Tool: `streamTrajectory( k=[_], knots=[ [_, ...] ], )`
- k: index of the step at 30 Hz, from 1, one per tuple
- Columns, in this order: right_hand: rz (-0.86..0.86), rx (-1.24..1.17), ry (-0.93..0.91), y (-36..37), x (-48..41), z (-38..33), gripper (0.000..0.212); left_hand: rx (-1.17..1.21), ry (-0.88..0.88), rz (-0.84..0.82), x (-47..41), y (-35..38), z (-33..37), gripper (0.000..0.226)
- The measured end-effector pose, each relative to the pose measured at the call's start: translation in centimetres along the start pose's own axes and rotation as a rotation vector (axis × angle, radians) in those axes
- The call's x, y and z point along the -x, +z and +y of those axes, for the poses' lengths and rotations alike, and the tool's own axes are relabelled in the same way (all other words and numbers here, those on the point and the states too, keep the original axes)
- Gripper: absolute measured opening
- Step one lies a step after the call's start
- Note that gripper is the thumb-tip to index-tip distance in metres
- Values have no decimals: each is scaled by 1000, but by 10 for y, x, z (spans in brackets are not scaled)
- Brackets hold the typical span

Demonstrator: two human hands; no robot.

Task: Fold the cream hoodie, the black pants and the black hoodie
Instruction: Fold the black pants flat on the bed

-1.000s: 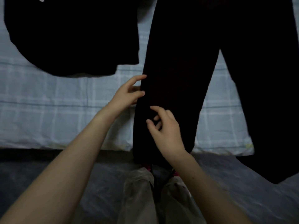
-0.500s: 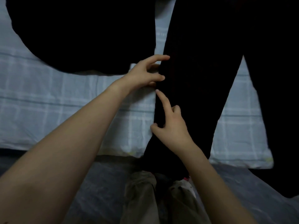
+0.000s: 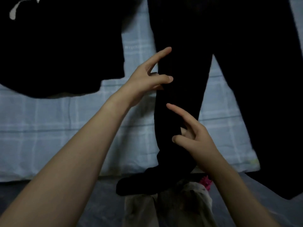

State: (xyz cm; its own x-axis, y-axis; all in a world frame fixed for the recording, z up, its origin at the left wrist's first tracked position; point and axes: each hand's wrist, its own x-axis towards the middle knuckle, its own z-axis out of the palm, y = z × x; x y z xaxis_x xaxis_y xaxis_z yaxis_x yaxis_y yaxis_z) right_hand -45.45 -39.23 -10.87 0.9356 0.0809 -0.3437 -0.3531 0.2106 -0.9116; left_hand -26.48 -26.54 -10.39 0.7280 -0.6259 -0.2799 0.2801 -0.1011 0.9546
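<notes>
The black pants lie spread on the bed, both legs running toward me and hanging over its near edge. My left hand pinches the left edge of the left leg, thumb on top and index finger stretched out. My right hand grips the same leg lower down, thumb against the cloth and index finger pointing up. That leg's hem is bunched and swung left at the bed's edge. The black hoodie with a white mark lies at the upper left. No cream hoodie is in view.
A pale blue checked sheet covers the bed, whose near edge runs across the lower frame. Below it are a dark floor, my legs in light trousers and something pink by my right wrist.
Both hands have moved up the left pant leg. The leg has narrowed between them, and its hem has lifted and swung left over the bed's edge.
</notes>
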Motion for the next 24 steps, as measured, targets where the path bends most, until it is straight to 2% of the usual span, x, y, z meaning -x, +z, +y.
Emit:
streamTrajectory(
  k=[5,10,13,17,19,22,24],
  knots=[
    [134,-77,-99,-58,38,-36,74,-2,52,33,-28,76,27,73],
    [196,-189,-121,-144,82,-73,75,-25,84,-22,-72,175,55,73],
    [343,-121,-84,-206,106,-72,74,-152,109,-57,-110,241,51,78],
    [521,44,6,-279,119,-49,67,-350,40,-42,-147,314,10,81],
    [522,75,58,-303,117,-36,65,-420,0,-2,-158,330,-12,81],
    [431,46,71,-320,120,-22,57,-452,8,62,-168,334,-31,81],
    [379,128,51,-322,126,-20,61,-433,10,60,-168,334,-31,81]
  ],
)
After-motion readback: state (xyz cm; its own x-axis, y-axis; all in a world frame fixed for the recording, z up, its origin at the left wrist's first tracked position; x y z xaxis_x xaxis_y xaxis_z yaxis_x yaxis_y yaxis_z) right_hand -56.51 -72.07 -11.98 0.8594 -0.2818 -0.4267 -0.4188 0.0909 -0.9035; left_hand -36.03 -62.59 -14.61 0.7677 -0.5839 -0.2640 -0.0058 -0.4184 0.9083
